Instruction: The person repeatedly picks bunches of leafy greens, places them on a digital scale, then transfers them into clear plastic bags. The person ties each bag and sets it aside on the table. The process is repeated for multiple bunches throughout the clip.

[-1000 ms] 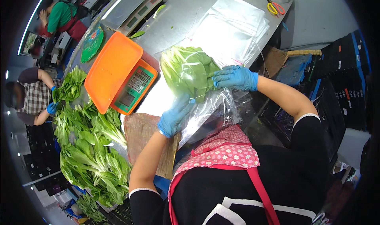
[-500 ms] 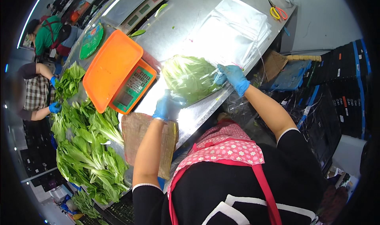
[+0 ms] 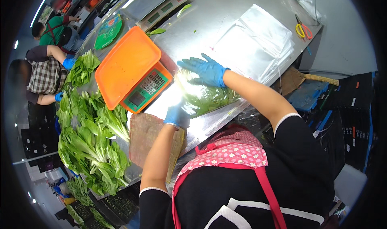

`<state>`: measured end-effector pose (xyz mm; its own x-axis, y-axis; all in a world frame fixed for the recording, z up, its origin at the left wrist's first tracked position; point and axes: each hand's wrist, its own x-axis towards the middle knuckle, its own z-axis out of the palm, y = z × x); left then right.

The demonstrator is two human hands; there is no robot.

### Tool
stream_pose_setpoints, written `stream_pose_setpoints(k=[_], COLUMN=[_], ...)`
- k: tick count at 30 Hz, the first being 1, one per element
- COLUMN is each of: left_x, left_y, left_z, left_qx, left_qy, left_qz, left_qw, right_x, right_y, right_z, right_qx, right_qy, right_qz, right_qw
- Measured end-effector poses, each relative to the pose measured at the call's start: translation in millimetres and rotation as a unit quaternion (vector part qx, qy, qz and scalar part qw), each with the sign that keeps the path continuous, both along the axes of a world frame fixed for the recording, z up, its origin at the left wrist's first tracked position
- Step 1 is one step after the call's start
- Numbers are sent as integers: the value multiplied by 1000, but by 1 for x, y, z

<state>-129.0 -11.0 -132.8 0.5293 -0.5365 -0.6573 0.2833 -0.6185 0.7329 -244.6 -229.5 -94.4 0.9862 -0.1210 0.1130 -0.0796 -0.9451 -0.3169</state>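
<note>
Greens [image 3: 92,144] are lying at nine o'clock of an orange scale [image 3: 131,74]. At three o'clock of it, the bag [image 3: 209,98] is lying under the flat, spread right hand [image 3: 205,70]; the left hand [image 3: 174,116] is gripping its six-o'clock edge.

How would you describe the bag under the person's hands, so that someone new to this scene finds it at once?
Start at the long steel table and find the orange scale on it. Just right of the scale lies a clear plastic bag of leafy greens, with the right hand flat on top and the left hand at its near end. Unlike the loose greens and the stack of empty bags, it is filled.
</note>
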Motion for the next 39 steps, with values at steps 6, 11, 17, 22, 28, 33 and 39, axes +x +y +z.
stream_pose_setpoints(k=[6, 11, 17, 22, 28, 33, 39], left_x=[-12, 24, 8, 5, 44, 36, -34], left_y=[-16, -11, -42, -60, -20, 20, 21], left_z=[21, -48, 24, 191, 165, 97, 49], left_qx=[-67, -87, -224, -403, -367, -283, -142], left_qy=[-146, -61, 208, 265, 34, -99, -568], left_qz=[54, -65, -14, -64, 66, 106, -355], left_qw=[986, 992, 952, 873, 927, 948, 729], right_x=[10, -16, -86, -93, -111, -118, -114], right_y=[-24, -11, 56, 53, 44, 44, 46], right_z=[-27, 19, 35, 95, -2, -30, -13], right_qx=[133, 19, -17, 558, 700, 627, 599], right_qy=[35, -67, -100, -251, -165, -105, -60], right_qz=[-43, -156, -104, -195, -280, -364, -406], right_qw=[990, 985, 989, 767, 636, 681, 687])
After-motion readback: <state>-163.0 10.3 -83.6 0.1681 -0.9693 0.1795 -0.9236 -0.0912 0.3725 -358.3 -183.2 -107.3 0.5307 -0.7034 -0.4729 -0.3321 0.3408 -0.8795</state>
